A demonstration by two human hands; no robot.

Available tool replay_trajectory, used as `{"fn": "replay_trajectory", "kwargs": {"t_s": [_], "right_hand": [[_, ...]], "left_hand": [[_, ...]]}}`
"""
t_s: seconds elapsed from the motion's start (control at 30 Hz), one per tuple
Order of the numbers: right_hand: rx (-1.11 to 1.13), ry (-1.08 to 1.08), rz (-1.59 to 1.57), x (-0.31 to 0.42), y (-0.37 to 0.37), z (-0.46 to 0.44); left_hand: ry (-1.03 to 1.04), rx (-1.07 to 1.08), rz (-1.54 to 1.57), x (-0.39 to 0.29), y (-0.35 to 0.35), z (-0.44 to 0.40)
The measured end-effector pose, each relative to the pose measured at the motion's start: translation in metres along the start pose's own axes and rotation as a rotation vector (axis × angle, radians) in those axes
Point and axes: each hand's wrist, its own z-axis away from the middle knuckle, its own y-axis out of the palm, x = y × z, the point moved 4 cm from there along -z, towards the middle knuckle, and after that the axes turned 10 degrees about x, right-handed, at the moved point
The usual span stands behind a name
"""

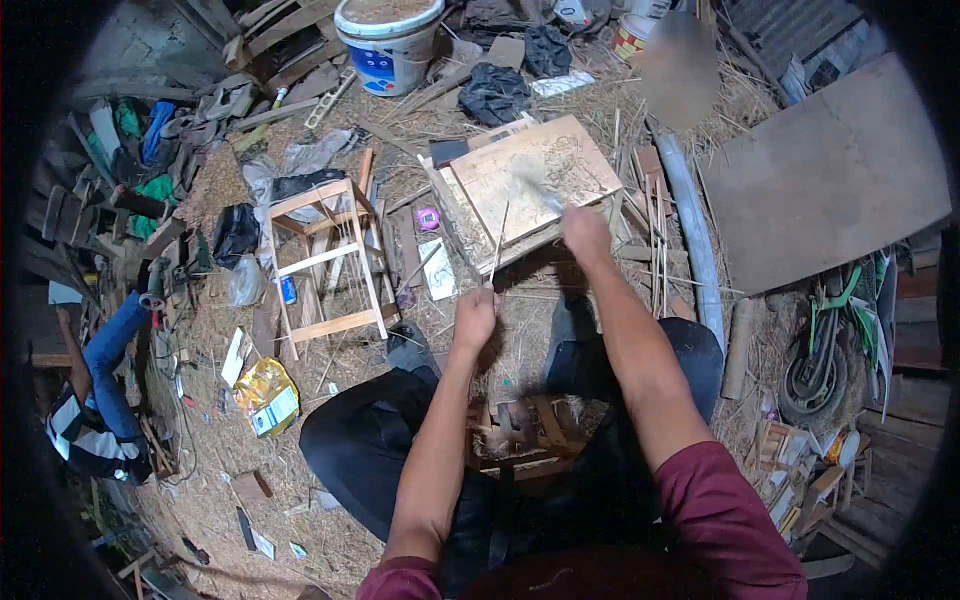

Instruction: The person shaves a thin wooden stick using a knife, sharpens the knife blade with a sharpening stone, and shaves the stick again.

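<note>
My left hand (475, 318) is closed around the lower end of a thin wooden stick (502, 232), which points up and away over the near edge of a pale wooden board (480, 185). My right hand (588, 237) grips what looks like a knife (550, 200) above the board's right part. Motion smears its blade, so its exact shape is unclear. Shavings lie scattered on the board's top. Whether blade and stick touch cannot be made out.
Left of the board stands a small wooden frame (320, 265), near a pink tape measure (428, 219). A white bucket (388, 50) and black plastic bags (495, 92) lie beyond. Thin sticks (657, 240) and a large flat panel (830, 175) are at right. Another person's jeans (115, 345) show at far left.
</note>
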Motion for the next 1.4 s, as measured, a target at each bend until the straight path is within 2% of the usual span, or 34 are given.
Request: {"fn": "replay_trajectory", "kwargs": {"t_s": [0.07,0.1,0.2,0.3,0.4,0.47,0.57,0.67,0.7,0.83,0.97,1.07,1.2,1.3,1.33,1.37,1.4], "right_hand": [[-0.084,0.186,-0.148,0.015,-0.056,0.028],[-0.126,0.291,-0.287,-0.001,-0.044,0.003],[-0.183,0.042,-0.404,0.044,-0.08,0.0],[-0.079,-0.125,-0.797,0.092,-0.098,-0.004],[0.113,-0.169,-1.074,0.151,-0.141,0.058],[0.196,-0.209,-1.146,0.17,-0.15,0.088],[0.258,-0.295,-1.138,0.186,-0.14,0.114],[0.19,-0.39,-1.031,0.194,-0.122,0.119],[0.18,-0.44,-0.908,0.196,-0.12,0.117],[0.189,-0.559,-0.879,0.203,-0.128,0.117],[0.142,-0.538,-0.963,0.203,-0.152,0.117],[0.115,-0.486,-0.87,0.194,-0.168,0.118],[0.073,-0.534,-0.825,0.182,-0.207,0.146],[0.071,-0.529,-0.869,0.149,-0.223,0.166],[0.066,-0.53,-0.894,0.14,-0.228,0.174],[0.106,-0.43,-0.86,0.126,-0.237,0.184],[0.089,-0.44,-0.861,0.118,-0.244,0.189]], "left_hand": [[-0.034,-0.002,0.001,0.007,-0.013,0.004],[-0.122,0.04,0.029,-0.011,-0.019,0.009],[0.036,0.106,0.317,-0.079,-0.031,0.009],[0.215,0.158,0.394,-0.136,-0.048,-0.001],[0.295,0.098,0.359,-0.186,-0.064,0.0],[0.314,0.088,0.447,-0.202,-0.076,0.0],[0.421,-0.024,0.556,-0.205,-0.09,-0.014],[0.367,-0.075,0.655,-0.205,-0.099,-0.006],[0.393,-0.057,0.727,-0.208,-0.101,-0.006],[0.47,0.014,0.979,-0.212,-0.102,-0.006],[0.431,0.002,0.941,-0.217,-0.104,0.001],[0.42,-0.048,0.813,-0.225,-0.112,0.018],[0.499,-0.204,0.921,-0.226,-0.142,0.053],[0.596,-0.264,0.773,-0.235,-0.176,0.079],[0.604,-0.24,0.64,-0.244,-0.184,0.088],[0.581,-0.257,0.617,-0.247,-0.185,0.098],[0.576,-0.271,0.597,-0.254,-0.186,0.101]]}}
